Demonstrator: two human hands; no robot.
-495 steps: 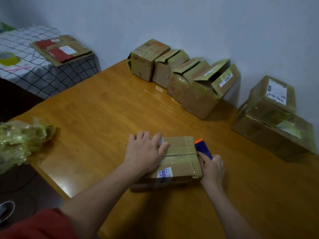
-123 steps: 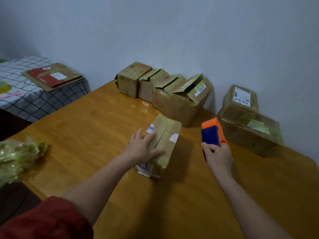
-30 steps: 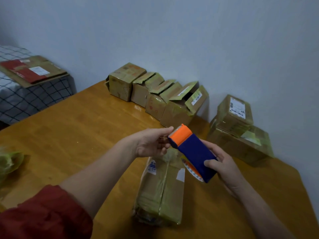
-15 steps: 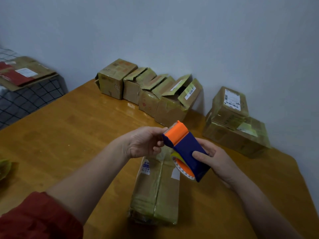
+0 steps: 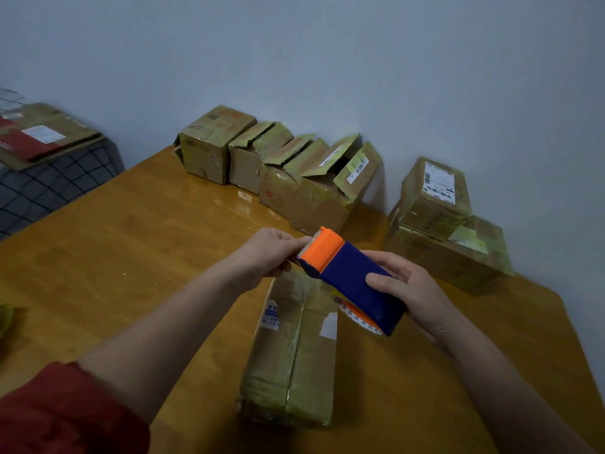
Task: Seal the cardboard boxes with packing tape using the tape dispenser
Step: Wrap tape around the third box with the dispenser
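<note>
A long flat cardboard box [image 5: 294,352] lies lengthwise on the wooden table [image 5: 131,244] in front of me, old tape over its closed flaps. Above its far end I hold a blue and orange tape dispenser [image 5: 350,276]. My right hand [image 5: 412,290] grips its blue body from the right, thumb on top. My left hand [image 5: 265,253] pinches at the toothed orange end, where the tape end sits. An orange-printed tape roll shows under the dispenser.
A row of several small boxes [image 5: 278,172], some with raised flaps, stands along the wall. Two stacked boxes [image 5: 442,221] sit at the back right. A checked cloth with flattened cardboard [image 5: 42,136] lies off to the left.
The dispenser has tilted a little flatter in my hands. My left fingers have moved up to its orange cutter end. The box has not moved.
</note>
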